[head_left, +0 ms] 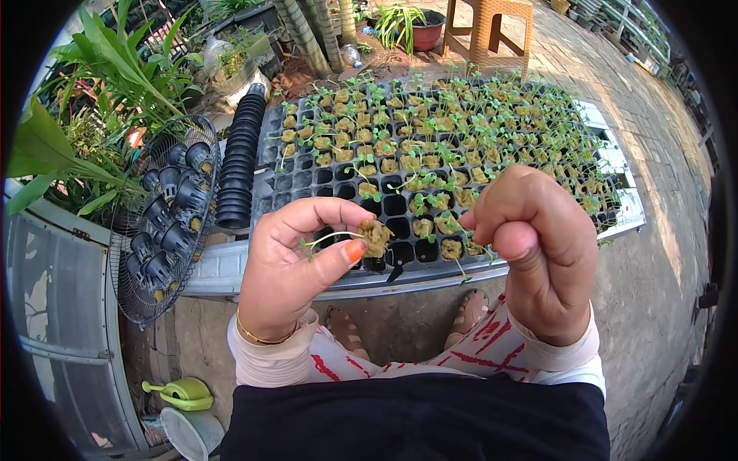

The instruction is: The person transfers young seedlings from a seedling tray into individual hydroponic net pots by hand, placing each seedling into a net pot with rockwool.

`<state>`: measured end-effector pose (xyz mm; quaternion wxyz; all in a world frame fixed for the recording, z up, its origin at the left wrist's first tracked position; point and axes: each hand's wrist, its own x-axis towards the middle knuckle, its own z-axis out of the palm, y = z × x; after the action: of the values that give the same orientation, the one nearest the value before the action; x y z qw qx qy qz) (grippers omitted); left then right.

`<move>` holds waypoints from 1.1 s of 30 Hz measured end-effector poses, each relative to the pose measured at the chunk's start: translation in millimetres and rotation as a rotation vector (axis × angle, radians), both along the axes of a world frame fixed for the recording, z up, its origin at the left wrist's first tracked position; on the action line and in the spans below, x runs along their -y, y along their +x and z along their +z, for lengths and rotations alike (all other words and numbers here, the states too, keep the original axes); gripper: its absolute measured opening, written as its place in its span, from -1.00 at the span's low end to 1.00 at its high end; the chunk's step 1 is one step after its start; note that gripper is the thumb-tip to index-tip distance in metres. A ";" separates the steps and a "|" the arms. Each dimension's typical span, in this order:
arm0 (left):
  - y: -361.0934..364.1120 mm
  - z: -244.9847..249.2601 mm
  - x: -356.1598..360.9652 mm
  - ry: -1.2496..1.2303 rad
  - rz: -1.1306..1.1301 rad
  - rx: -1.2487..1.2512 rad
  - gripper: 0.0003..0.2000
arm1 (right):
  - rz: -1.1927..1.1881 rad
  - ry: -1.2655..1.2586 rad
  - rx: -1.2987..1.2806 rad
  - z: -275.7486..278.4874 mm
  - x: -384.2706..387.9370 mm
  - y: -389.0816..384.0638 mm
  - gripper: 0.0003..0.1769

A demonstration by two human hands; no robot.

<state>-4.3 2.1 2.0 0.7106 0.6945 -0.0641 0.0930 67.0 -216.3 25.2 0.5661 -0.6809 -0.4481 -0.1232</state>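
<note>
Between the thumb and fingers of my left hand (296, 261) is a seedling plug (375, 238), a brownish sponge-like clump whose thin green stem points left over the thumb. My right hand (542, 246) is closed, thumb against the curled fingers, at the right above the tray's near edge; whatever it may hold is too hidden to tell. Both hands are over the black seedling tray (304, 178), whose cells hold many plugs with green sprouts. Several cells near my left hand are without plugs.
Left of the tray lie a stack of black net cups (240, 157) and a wire basket (127, 288) with potted cups. A green watering can (184, 393) and a clear bucket (188, 434) stand at the lower left. A brown stool (490, 34) is behind the tray.
</note>
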 end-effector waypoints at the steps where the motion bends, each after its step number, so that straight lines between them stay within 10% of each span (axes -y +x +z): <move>1: -0.8 0.2 0.6 -0.025 -0.001 0.001 -0.79 | 0.004 0.001 0.002 -1.1 -2.4 -0.4 -0.61; 33: -2.6 3.6 4.0 0.029 -0.117 0.033 -0.77 | -0.044 -0.146 0.079 -11.8 -19.5 -10.8 -0.90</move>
<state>-6.9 -1.9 5.6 0.7034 0.6982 -0.1176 0.0617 56.2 -196.8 13.3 0.4940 -0.7247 -0.4628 -0.1292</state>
